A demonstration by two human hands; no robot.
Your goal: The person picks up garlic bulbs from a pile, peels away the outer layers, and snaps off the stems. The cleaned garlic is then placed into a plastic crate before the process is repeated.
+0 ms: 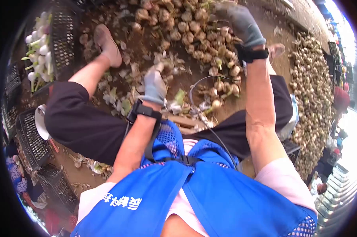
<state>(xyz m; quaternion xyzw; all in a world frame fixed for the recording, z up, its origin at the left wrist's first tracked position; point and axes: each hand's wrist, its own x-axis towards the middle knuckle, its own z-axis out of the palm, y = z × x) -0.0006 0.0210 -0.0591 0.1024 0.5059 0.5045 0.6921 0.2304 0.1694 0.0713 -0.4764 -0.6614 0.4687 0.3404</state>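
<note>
My left hand point(155, 85), in a grey glove, is low over the floor between my legs. Its fingers are curled together, and whatever they hold is hidden. Around it lie loose papery garlic skins and leaf scraps point(125, 104). My right hand point(244, 25), gloved too, reaches out to the far right side of a heap of garlic bulbs point(194, 29). Motion smears its fingers, so their grip cannot be made out. A thin dark cable point(216, 132) curves between my arms. Black straps circle both wrists.
At left, white trimmed garlic with green stems point(40, 53) sits beside a black plastic crate point(63, 43). More black crates point(30, 134) stand below it. A long garlic pile point(312, 98) runs along the right. Other people point(318, 187) are at the edges.
</note>
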